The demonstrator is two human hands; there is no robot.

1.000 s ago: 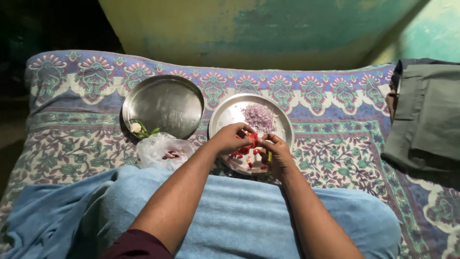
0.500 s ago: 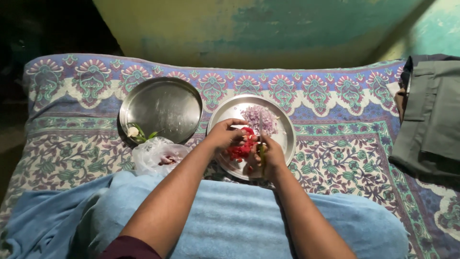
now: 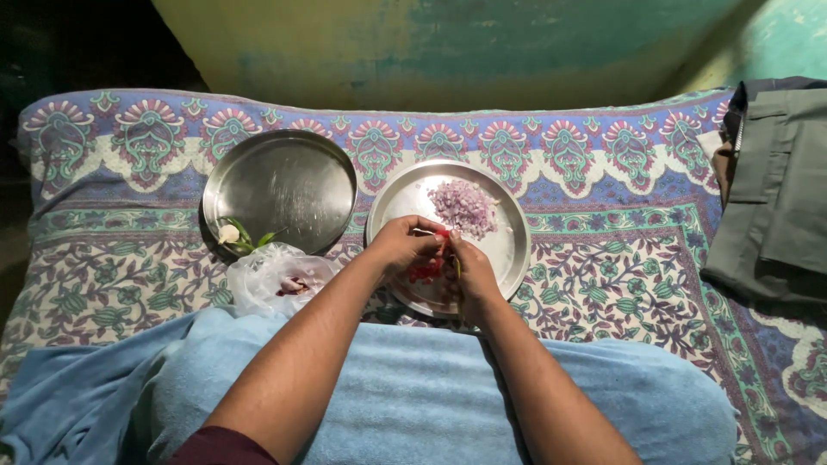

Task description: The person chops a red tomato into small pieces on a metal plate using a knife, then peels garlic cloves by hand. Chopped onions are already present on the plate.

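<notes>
Over the round steel plate (image 3: 508, 250) my left hand (image 3: 403, 244) pinches a red tomato piece (image 3: 441, 232). My right hand (image 3: 469, 271) is closed around a knife with a green handle (image 3: 457, 263), its blade mostly hidden between my hands. Cut red tomato bits (image 3: 424, 271) lie on the near part of the plate under my hands. A pile of chopped purple onion (image 3: 463, 207) sits on the plate's far side.
A second steel plate (image 3: 280, 189) holds a garlic clove and green chillies (image 3: 234, 236) at its near rim. A clear plastic bag (image 3: 276, 280) lies beside it. Folded grey cloth (image 3: 775, 198) is at the right. A blue towel (image 3: 413, 387) covers my lap, on a patterned sheet (image 3: 620, 267).
My hands have drawn closer together over the plate, and the larger red tomato piece seen half a second ago is now mostly hidden. The view shifted slightly.
</notes>
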